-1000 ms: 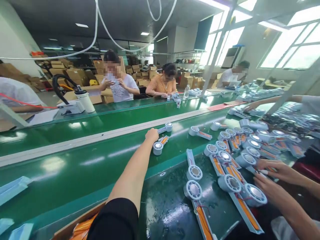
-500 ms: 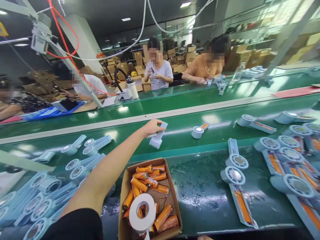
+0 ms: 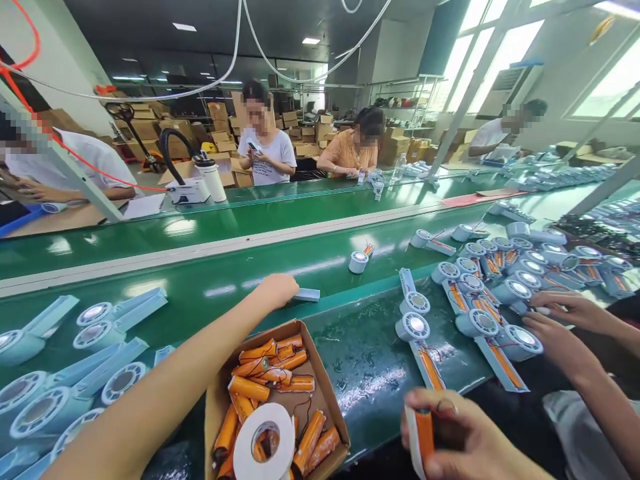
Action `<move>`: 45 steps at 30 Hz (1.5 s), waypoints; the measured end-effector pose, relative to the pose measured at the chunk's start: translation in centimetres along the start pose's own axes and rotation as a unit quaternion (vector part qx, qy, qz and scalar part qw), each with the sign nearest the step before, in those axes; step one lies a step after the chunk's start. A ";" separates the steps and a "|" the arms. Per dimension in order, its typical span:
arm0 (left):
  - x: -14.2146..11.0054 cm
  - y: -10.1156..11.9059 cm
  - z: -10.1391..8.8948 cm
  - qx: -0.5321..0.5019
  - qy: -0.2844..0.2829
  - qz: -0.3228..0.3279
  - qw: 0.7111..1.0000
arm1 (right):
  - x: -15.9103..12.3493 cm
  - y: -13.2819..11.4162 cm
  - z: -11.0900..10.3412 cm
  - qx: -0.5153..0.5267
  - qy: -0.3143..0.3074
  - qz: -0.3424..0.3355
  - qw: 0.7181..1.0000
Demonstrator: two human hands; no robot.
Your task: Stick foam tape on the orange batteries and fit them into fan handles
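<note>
Basically, right hand (image 3: 457, 433): grip closed on orange cell (image 3: 425, 437) (white strip (image 3: 415, 437) alongside). Left of that grip, cardboard box (image 3: 327, 400) with white roll (image 3: 243, 450). Beyond box, left hand (image 3: 277, 291), grip closed on pale-blue part (image 3: 309, 295), mostly hidden. Round-ended units (image 3: 415, 327) both sides.

A white hose-topped bottle (image 3: 213, 180) stands upright.
</note>
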State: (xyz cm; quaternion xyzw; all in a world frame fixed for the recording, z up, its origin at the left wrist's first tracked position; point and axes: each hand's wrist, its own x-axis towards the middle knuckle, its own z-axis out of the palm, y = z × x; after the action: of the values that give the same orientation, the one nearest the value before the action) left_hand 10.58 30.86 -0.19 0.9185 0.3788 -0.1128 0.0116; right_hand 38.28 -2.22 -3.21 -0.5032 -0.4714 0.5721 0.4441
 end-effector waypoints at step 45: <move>3.3 0.4 -0.2 -0.188 0.047 -0.038 0.980 | 24.2 -9.4 6.8 -0.719 -0.116 -0.067 0.682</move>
State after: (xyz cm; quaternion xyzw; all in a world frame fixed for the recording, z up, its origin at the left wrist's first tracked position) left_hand 13.20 32.89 -0.72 0.8892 0.4278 0.0038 0.1619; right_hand 29.43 22.44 2.63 -0.5642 -0.8183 0.0798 -0.0752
